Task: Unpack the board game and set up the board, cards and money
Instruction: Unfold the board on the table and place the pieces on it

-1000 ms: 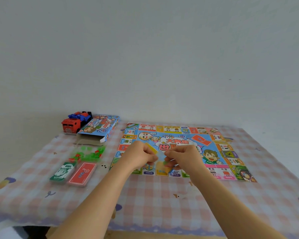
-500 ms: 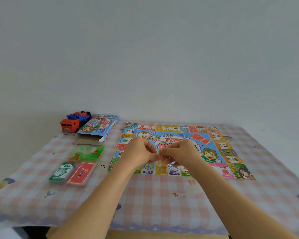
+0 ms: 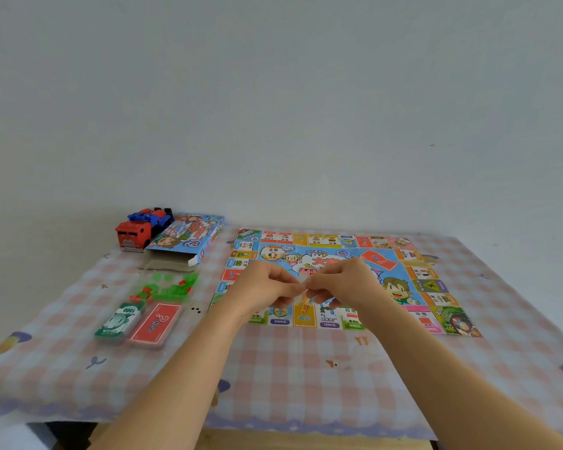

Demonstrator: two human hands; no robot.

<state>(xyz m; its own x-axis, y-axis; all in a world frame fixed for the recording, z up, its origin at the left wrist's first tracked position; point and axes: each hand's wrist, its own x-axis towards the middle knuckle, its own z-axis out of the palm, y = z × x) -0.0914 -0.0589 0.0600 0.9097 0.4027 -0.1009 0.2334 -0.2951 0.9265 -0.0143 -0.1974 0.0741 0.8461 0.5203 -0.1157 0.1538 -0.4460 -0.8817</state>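
Since a second ago, my left grip point(image 3: 264, 287) and right grip point(image 3: 345, 284) have drawn together until they nearly touch. Each pinches one end of a small clear packet point(image 3: 301, 292), held in the air just above the near half of the game board point(image 3: 429, 284); what it holds is too small to tell. Holding it between both, I am probably pulling the wrapping open over the board so the contents stay on it. Both forearms reach forward, knuckles up, fingers curled inward. The board lies unfolded flat on the checked tabletop point(image 3: 290, 368). To its left wait the green money stack point(image 3: 119, 321), the red card deck point(image 3: 155, 323), loose green and red pieces point(image 3: 173, 285) and the open box point(image 3: 189, 238), with a toy truck point(image 3: 140, 230) beside the box.
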